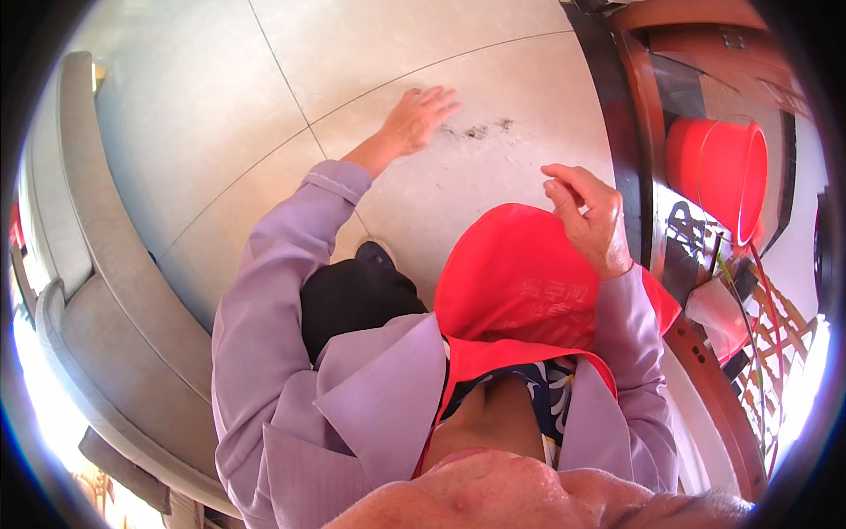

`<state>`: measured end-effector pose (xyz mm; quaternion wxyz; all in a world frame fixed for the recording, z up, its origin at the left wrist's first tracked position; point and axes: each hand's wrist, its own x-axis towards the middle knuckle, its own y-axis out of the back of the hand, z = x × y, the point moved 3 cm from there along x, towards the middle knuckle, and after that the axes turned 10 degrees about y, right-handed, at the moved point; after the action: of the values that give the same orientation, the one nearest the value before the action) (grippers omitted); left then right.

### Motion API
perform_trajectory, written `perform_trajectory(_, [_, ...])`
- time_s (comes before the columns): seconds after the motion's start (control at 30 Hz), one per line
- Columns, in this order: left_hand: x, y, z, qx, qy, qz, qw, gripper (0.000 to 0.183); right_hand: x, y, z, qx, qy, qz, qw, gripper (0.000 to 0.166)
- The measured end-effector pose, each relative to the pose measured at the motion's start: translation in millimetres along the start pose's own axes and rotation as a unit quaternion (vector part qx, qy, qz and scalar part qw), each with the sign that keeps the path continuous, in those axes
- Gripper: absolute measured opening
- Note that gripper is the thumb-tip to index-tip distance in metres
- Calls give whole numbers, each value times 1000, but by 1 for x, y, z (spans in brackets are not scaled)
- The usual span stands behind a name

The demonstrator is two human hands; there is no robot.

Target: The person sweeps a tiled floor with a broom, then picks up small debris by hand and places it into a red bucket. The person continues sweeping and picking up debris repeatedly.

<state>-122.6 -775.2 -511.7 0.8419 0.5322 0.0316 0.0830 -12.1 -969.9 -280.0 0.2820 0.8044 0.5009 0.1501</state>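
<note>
My left hand (423, 122) is held out with its fingers spread, and nothing shows in it. Beside its fingertips lies a small scatter of dark debris (477, 132) on the pale tiled floor (218, 112). Nearer my body, my right hand (588, 221) is loosely curled, with a gap between thumb and forefinger and no object visible in it. Below that hand a red apron (515, 271), which bears writing, drapes over my lap. How high either hand is above the floor is hard to tell.
A grey cushioned sofa (132, 344) curves along the left. On the right, a reddish-brown wooden furniture frame (644, 132) has a dark base, with a red bucket (710, 172) and a translucent plastic bag (717, 311) beyond it. One dark shoe (375, 254) shows below my knee.
</note>
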Motion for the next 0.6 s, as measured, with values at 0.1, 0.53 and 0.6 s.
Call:
perform_trajectory(0.1, [-6, -17, 16, 29, 0, -46, 999, 56, -5, 0, -8, -14, 13, -19, 1000, 13])
perform_trajectory(0.53, [-189, 29, -28, -40, 311, 85, 946, 41, 0, 9, -14, -18, 12, -28, 999, 13])
perform_trajectory(0.6, [-216, 20, -25, -29, 407, 126, 904, 45, 0, 6, -12, -21, 15, -35, 999, 13])
